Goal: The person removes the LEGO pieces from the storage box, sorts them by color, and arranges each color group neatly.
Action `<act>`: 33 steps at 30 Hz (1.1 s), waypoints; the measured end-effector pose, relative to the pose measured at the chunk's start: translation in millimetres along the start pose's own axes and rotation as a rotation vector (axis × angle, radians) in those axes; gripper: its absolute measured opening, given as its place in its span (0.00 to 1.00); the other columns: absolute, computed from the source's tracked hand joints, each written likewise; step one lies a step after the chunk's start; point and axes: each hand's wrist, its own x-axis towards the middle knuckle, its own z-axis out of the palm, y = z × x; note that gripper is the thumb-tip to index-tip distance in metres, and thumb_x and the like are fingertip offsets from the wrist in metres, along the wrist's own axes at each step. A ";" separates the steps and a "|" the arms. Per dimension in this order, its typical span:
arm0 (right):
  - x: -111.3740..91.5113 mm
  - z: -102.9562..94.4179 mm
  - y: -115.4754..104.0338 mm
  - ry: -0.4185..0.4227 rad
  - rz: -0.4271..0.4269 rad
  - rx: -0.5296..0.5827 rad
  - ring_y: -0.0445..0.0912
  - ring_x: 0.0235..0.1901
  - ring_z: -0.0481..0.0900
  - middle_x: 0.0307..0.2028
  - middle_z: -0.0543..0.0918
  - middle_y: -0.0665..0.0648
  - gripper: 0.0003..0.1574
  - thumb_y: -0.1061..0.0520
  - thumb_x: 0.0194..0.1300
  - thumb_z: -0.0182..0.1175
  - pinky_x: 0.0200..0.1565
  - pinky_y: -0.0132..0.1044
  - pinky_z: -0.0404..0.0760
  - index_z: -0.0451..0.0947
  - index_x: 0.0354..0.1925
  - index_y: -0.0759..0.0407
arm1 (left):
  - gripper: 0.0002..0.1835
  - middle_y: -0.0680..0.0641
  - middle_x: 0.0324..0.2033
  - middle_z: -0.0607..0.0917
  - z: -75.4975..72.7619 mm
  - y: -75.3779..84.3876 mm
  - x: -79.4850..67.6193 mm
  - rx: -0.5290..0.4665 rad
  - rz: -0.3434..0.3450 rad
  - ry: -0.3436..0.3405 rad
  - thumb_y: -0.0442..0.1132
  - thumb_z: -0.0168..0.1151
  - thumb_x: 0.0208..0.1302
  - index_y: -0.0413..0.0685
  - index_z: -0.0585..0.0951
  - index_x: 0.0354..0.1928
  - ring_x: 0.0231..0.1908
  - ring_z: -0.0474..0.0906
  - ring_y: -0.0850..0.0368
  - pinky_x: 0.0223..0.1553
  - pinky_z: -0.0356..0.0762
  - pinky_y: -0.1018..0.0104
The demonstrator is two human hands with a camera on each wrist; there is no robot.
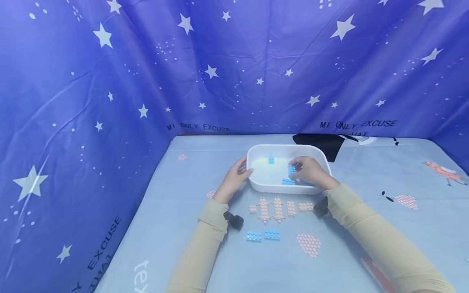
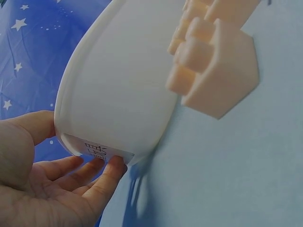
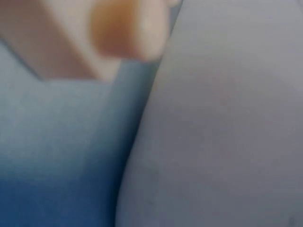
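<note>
A white plastic tub [image 1: 271, 188] stands on the cloth with several blue building bricks inside. My left hand [image 1: 233, 179] grips its left end; in the left wrist view the thumb is at the rim and the fingers touch the labelled outer wall [image 2: 118, 85]. Reaching into the tub, my right hand [image 1: 310, 170] pinches a blue brick [image 1: 292, 169] between thumb and fingers. Another blue brick [image 1: 288, 181] lies just below it, and a small one [image 1: 271, 160] sits farther back. The right wrist view shows only the tub wall [image 3: 213, 118] and a blurred pale brick [image 3: 52, 42].
In front of the tub lies a row of pale pink pieces, including two studded frames [image 1: 263, 210] and small bricks [image 1: 291, 208]. Nearer me are two blue bricks [image 1: 253, 236]. A patterned light-blue cloth [image 1: 176, 228] covers the table; a starry curtain [image 1: 234, 89] hangs behind.
</note>
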 end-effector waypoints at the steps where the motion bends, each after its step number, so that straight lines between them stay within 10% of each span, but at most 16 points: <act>1: -0.8 -0.5 -1.3 0.005 -0.006 -0.004 0.59 0.50 0.76 0.48 0.80 0.69 0.30 0.62 0.55 0.67 0.57 0.55 0.76 0.75 0.57 0.69 | 0.33 0.47 0.71 0.66 -0.3 0.0 0.2 0.002 -0.002 0.001 0.44 0.58 0.68 0.58 0.61 0.73 0.68 0.66 0.45 0.67 0.69 0.49; 25: -60.0 -23.1 -24.1 0.139 -0.274 0.085 0.58 0.49 0.76 0.53 0.77 0.65 0.28 0.70 0.53 0.66 0.58 0.54 0.79 0.75 0.55 0.67 | 0.34 0.44 0.71 0.64 2.3 -1.4 -6.8 0.020 0.024 0.000 0.43 0.57 0.69 0.56 0.58 0.74 0.68 0.66 0.42 0.66 0.70 0.47; 33: -87.2 -28.0 -32.5 0.135 -0.187 0.138 0.60 0.52 0.78 0.51 0.79 0.65 0.26 0.65 0.55 0.67 0.59 0.54 0.78 0.74 0.53 0.64 | 0.34 0.44 0.71 0.65 1.2 2.1 -6.0 0.019 0.036 -0.004 0.43 0.57 0.69 0.55 0.58 0.74 0.68 0.66 0.41 0.66 0.70 0.46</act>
